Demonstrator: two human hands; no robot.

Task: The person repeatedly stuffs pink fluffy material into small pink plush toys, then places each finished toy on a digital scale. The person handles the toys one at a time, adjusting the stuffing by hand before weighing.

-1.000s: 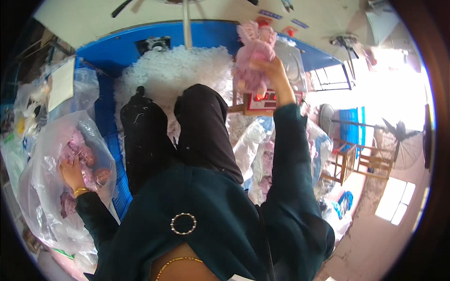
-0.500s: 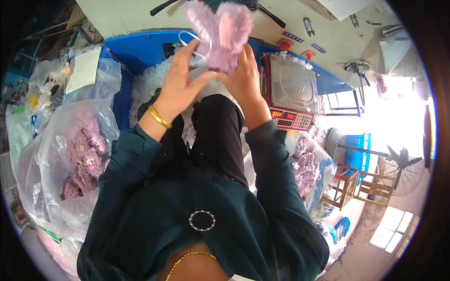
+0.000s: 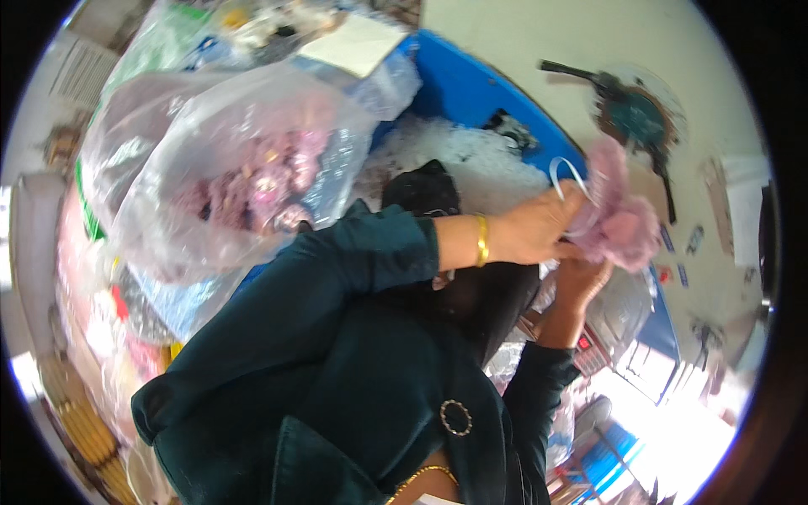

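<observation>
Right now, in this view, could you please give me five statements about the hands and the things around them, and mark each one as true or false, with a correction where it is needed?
1. The left hand and right hand are both on a pink plush toy. True.
2. The bracelet is on the right wrist. False: the gold-coloured bracelet is on the left wrist.
3. A clear plastic bag contains pink plush pieces. True.
4. The fluffy stuffing is black. False: the stuffing is white.
5. The toy is inside the bag. False: it is held outside, right of the bag.
</observation>
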